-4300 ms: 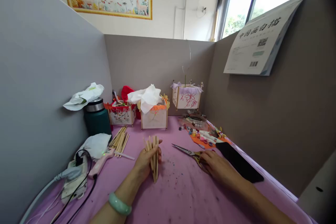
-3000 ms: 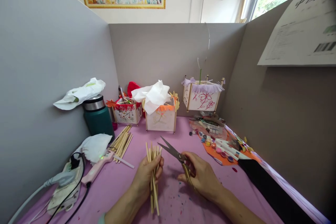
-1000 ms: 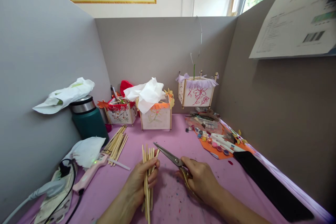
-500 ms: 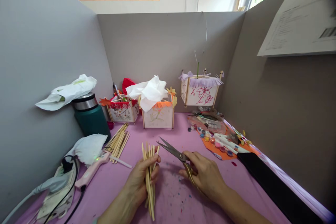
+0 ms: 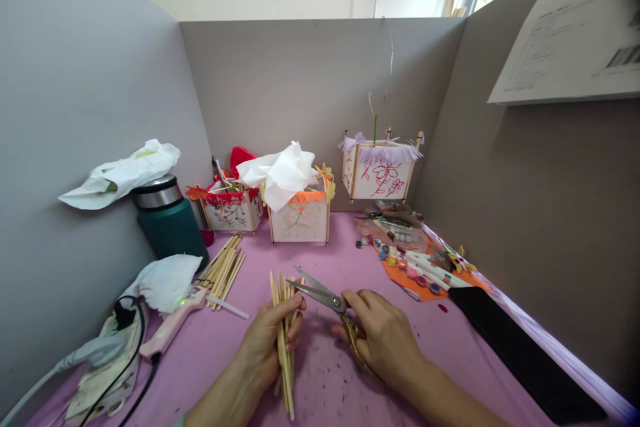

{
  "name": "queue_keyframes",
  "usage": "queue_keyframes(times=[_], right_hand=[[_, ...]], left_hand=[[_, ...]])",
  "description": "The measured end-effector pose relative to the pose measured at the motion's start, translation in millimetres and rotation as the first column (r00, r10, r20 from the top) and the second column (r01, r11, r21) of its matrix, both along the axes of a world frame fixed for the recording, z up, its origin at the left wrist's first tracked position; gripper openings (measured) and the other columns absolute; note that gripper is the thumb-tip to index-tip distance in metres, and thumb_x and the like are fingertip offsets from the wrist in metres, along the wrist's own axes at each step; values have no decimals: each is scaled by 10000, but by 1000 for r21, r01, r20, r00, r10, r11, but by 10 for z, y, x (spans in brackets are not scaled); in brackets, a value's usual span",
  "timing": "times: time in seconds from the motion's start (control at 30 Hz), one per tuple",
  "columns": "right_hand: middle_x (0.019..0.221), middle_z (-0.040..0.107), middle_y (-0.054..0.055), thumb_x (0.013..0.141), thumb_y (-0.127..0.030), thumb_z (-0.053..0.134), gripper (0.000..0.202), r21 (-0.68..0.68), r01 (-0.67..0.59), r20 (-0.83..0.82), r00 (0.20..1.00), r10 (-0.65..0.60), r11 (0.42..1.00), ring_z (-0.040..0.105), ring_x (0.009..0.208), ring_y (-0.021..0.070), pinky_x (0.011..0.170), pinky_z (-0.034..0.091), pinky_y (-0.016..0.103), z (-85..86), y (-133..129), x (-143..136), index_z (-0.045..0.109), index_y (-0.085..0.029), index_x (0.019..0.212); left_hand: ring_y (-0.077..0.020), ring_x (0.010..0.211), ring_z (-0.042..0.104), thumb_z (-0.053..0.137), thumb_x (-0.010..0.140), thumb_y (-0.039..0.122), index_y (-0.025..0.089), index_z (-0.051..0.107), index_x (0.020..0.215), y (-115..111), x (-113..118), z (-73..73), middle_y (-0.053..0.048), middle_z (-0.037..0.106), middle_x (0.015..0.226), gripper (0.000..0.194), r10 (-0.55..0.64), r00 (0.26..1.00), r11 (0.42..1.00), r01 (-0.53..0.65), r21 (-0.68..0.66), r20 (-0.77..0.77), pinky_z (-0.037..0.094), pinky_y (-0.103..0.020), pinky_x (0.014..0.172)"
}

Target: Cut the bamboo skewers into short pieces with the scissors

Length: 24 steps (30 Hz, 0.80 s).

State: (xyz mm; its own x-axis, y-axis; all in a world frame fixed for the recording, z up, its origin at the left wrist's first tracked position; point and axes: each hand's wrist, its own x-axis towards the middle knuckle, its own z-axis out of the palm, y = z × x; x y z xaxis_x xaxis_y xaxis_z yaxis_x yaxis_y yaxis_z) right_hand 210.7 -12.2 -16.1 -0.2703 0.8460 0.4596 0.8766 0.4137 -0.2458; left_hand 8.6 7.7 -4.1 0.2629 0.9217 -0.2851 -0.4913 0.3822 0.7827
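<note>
A bundle of thin wooden sticks (image 5: pixel 285 360) is gripped upright in my left hand (image 5: pixel 267 337), its upper ends fanned a little above the thumb. My right hand (image 5: pixel 383 333) has its fingers around the gold handles of a pair of scissors (image 5: pixel 327 295). The blades are parted and point left, overlapping the upper ends of the sticks in view. Whether the blades touch a stick I cannot tell.
More sticks (image 5: pixel 225 270) lie left, near a pink glue gun (image 5: pixel 175 323), power strip (image 5: pixel 103 373) and green bottle (image 5: pixel 170 227). Decorated paper boxes (image 5: pixel 300 223) stand behind; another box (image 5: pixel 383 173) hangs right. Paint pots (image 5: pixel 413 272) and a black object (image 5: pixel 520 347) lie right.
The scissors in my right hand have moved left, bringing the blades over the tops of the sticks. My left hand holds the bundle almost unchanged. The view has shifted slightly.
</note>
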Motion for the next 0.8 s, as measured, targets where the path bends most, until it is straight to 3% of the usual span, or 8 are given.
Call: queue_keyframes(times=[0.27, 0.43, 0.53, 0.67, 0.8], right_hand=[[804, 622, 31, 836, -331, 540, 212, -5, -8, 13, 1000, 8, 1000, 569, 706, 184, 621, 327, 271, -8, -5, 21, 567, -201, 1001], [744, 639, 18, 847, -331, 525, 155, -79, -38, -9, 999, 37, 996, 573, 625, 160, 571, 320, 256, 5, -5, 30, 566, -199, 916], [737, 641, 3, 832, -388, 562, 191, -137, -34, -62, 998, 26, 990, 571, 612, 152, 566, 330, 246, 34, 10, 41, 551, -204, 884], [792, 647, 14, 802, -429, 602, 277, -157, 4, -82, 997, -17, 988, 580, 662, 166, 599, 357, 250, 79, 20, 59, 544, -211, 962], [865, 634, 24, 763, -433, 642, 331, -128, -30, -49, 999, 24, 991, 584, 748, 182, 626, 363, 254, 64, 3, 32, 542, -231, 1006]], left_hand=[[-34, 283, 267, 694, 671, 328, 132, 597, 680, -2, -16, 17, 78, 359, 302, 218, -15, 1000, 1000, 15, 12, -22, 168, -160, 329], [-30, 285, 260, 683, 685, 307, 128, 593, 679, 2, -17, 9, 77, 357, 307, 201, -20, 1000, 999, 21, 37, -23, 154, -157, 324], [-24, 288, 260, 679, 703, 269, 127, 597, 743, 13, -12, 23, 82, 389, 354, 169, -19, 1000, 999, 18, 42, 15, 163, -149, 313], [6, 309, 285, 692, 687, 192, 131, 581, 828, 17, -6, 54, 47, 566, 604, 190, 40, 994, 999, -42, 21, 99, 190, -135, 296], [13, 307, 292, 664, 713, 176, 111, 557, 734, 8, -1, 72, 46, 533, 595, 127, 62, 993, 998, -60, -28, 96, 210, -125, 285]])
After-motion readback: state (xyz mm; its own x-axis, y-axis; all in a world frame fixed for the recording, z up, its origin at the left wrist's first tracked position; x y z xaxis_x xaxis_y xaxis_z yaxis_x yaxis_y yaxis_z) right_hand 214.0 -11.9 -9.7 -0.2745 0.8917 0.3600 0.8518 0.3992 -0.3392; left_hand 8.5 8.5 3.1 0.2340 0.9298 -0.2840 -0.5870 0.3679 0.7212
